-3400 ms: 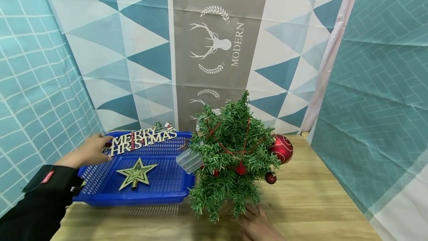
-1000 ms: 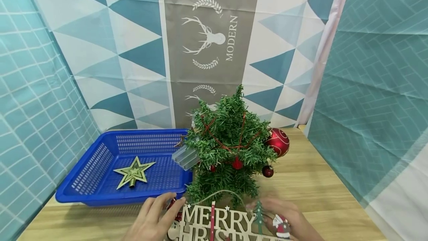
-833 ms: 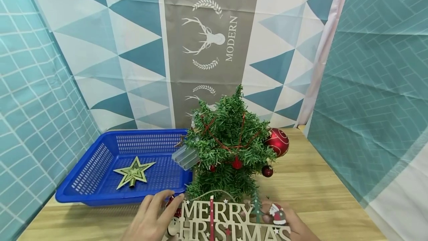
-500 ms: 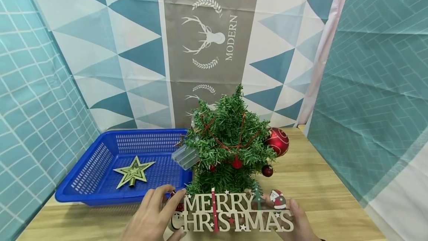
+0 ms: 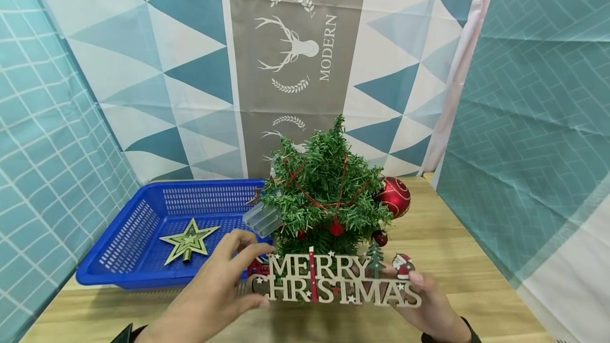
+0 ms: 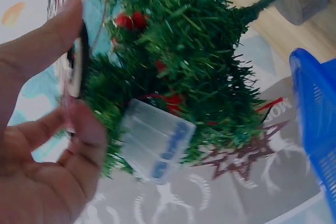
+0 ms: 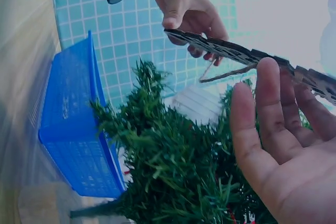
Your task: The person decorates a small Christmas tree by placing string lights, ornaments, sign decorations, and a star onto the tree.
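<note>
A wooden MERRY CHRISTMAS sign (image 5: 313, 279) stands face-on to me, low in front of a small green Christmas tree (image 5: 324, 184). My left hand (image 5: 216, 285) pinches its left end, with the thumb low and the fingers above. My right hand (image 5: 436, 306) holds the right end beside the Santa figure (image 5: 403, 267), its thumb at the front and fingers behind. In the right wrist view, a loop of cord (image 7: 231, 74) hangs from the sign on the tree side. Red garland and red ornaments decorate the branches; the sign covers the tree's lower part in the head view.
Left of the tree is a blue plastic basket (image 5: 138, 278) with a gold star topper (image 5: 189, 240) inside. A clear plastic box (image 5: 262, 219) hangs at the tree's left side. A large red ball (image 5: 395, 197) and a small dark red ball (image 5: 379, 237) hang on the right.
The sign left the basket in my left hand and came before the tree, where my right hand took its other end. Over the last second both hands raised it and turned it upright.
</note>
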`<state>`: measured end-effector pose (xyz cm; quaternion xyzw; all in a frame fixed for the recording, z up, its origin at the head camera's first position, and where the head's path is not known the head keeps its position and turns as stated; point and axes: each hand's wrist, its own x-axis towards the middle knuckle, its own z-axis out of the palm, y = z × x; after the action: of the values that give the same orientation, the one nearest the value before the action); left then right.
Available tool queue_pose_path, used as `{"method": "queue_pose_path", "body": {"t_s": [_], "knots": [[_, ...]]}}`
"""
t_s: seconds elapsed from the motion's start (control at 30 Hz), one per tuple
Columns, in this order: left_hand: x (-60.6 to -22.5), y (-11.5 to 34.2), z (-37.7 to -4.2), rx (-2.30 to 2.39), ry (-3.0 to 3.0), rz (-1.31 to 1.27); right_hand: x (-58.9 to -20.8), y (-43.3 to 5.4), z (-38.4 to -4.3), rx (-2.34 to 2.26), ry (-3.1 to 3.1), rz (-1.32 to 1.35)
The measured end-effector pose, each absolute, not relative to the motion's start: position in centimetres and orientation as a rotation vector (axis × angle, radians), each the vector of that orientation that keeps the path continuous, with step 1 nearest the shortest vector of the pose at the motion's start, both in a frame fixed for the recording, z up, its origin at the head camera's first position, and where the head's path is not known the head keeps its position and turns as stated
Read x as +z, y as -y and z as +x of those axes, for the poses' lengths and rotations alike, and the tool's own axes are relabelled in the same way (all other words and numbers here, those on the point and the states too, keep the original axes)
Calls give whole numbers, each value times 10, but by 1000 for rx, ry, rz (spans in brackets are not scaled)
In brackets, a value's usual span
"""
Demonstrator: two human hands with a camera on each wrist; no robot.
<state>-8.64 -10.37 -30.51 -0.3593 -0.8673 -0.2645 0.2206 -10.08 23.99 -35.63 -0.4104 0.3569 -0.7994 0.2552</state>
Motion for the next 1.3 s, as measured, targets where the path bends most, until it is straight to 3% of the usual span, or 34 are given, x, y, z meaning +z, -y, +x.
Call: {"method": "queue_pose_path", "body": {"t_s": [0.43, 0.67, 1.13, 1.3], "knots": [[-304, 117, -113, -1411, 2553, -1158, -340, -239, -121, -2081, -1125, -1170], [-302, 120, -121, -1549, 2525, -1283, -339, -238, -127, -2145, -1127, -1173], [-307, 98, -117, -1448, 2300, -887, -345, -244, -124, -2258, -1953, -1178], [-314, 96, -114, -1499, 2244, -874, -355, -245, -124, -2217, -2113, -1216]]}}
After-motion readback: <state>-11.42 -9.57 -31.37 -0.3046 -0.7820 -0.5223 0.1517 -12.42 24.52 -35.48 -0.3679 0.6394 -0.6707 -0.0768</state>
